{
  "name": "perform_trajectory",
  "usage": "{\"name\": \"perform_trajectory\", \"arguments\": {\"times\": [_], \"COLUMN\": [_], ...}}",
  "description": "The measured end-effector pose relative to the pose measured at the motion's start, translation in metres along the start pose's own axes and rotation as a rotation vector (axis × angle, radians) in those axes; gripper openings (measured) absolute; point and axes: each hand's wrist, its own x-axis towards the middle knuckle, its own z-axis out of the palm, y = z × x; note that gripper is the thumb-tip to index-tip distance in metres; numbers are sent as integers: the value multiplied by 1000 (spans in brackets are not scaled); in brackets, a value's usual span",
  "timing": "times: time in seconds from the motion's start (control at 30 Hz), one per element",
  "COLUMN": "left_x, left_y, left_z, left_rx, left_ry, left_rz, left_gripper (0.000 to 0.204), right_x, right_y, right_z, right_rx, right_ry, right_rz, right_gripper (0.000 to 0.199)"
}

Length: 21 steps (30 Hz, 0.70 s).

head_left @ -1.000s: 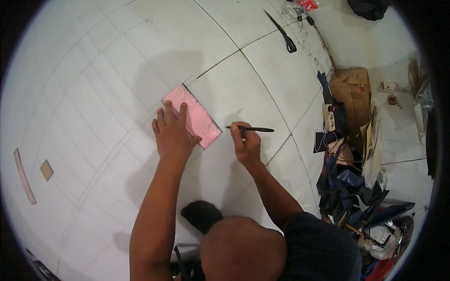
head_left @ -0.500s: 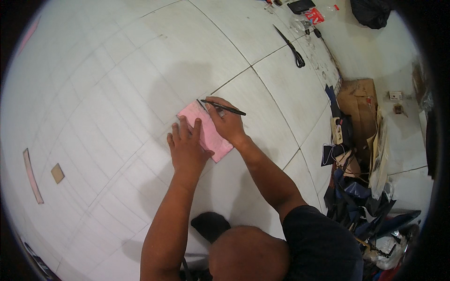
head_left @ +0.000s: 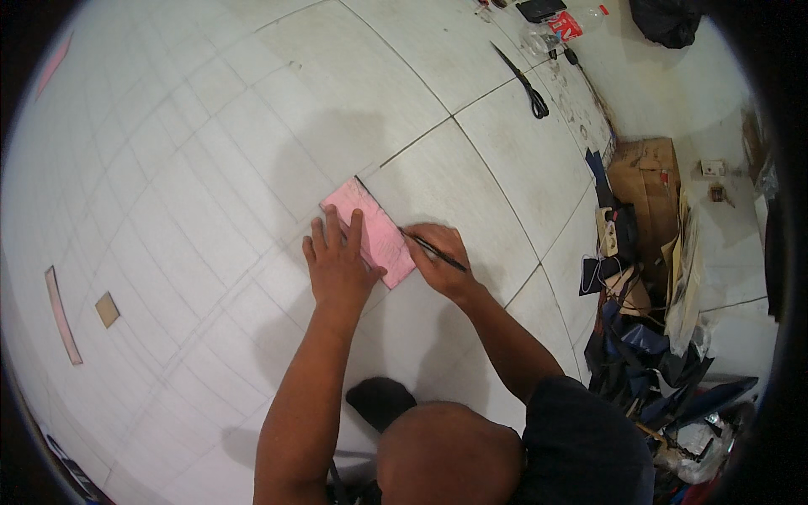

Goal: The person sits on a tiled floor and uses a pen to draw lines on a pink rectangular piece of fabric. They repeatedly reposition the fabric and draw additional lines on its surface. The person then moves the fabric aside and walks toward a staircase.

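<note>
A pink rectangular piece (head_left: 383,238) lies slanted on a white sheet (head_left: 194,219) marked with thin pencil-like lines. My left hand (head_left: 337,265) presses down on it with fingers spread, covering its left side. In my right hand (head_left: 444,257) a slim black pen (head_left: 441,252) is gripped, its tip against the right long edge of the pink piece. A dark line shows along the upper part of that edge.
Black-handled scissors (head_left: 526,84) lie on the floor tiles at the upper right. Left of me are a small tan square (head_left: 107,310) and a narrow pinkish strip (head_left: 63,316). A cardboard box (head_left: 644,185) and piled dark scraps (head_left: 640,353) line the right side.
My right hand with the pen has slid down and right along the pink piece's edge, from its top corner toward the lower end. My left hand stays in place.
</note>
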Motion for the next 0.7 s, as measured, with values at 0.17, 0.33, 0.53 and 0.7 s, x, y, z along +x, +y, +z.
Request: {"name": "perform_trajectory", "arguments": {"times": [0.17, 0.33, 0.53, 0.7], "left_x": [-4, -29, -141, -272], "left_y": [-5, -31, -118, -212], "left_z": [1, 14, 19, 2], "left_rx": [-15, 4, 110, 175], "left_ry": [22, 97, 231, 163], "left_rz": [13, 91, -35, -179], "left_gripper": [107, 94, 78, 77], "right_x": [-62, -109, -168, -163], "right_y": [-4, -50, -107, -147], "right_z": [-24, -7, 33, 42], "right_rx": [-51, 381, 609, 579], "right_ry": [0, 62, -380, -634], "right_rz": [89, 430, 260, 258], "right_gripper": [16, 20, 22, 26]}}
